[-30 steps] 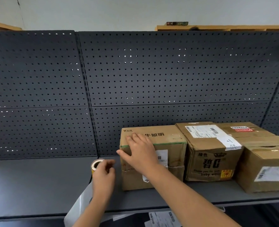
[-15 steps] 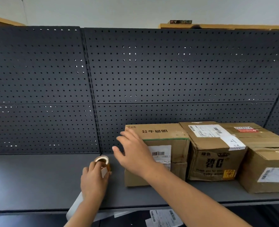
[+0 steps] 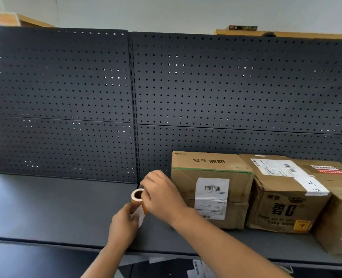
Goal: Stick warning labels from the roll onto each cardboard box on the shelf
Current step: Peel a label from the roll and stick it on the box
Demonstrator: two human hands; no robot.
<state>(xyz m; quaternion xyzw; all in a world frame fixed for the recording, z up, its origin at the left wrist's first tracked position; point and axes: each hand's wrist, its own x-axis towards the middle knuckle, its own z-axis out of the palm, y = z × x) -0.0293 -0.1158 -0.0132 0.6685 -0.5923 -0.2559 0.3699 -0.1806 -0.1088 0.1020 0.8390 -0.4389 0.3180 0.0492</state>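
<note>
A small roll of orange warning labels (image 3: 137,195) is held above the dark shelf (image 3: 45,207), just left of the boxes. My left hand (image 3: 124,223) grips it from below, with white backing paper trailing down. My right hand (image 3: 162,195) has its fingertips pinched at the roll's right side, on an orange label edge. Three cardboard boxes stand in a row on the right: the left box (image 3: 210,189) with a barcode sticker, the middle box (image 3: 284,193) with an orange sticker at its lower right, and the right box (image 3: 338,223), partly cut off.
A dark pegboard wall (image 3: 206,87) backs the shelf. Bare shelf surface stretches to the left of the roll. Loose papers (image 3: 198,267) lie on the level below the shelf edge.
My right hand left the top of the left box and came down to the roll. My left hand kept the roll and raised it slightly. The camera view shifted left.
</note>
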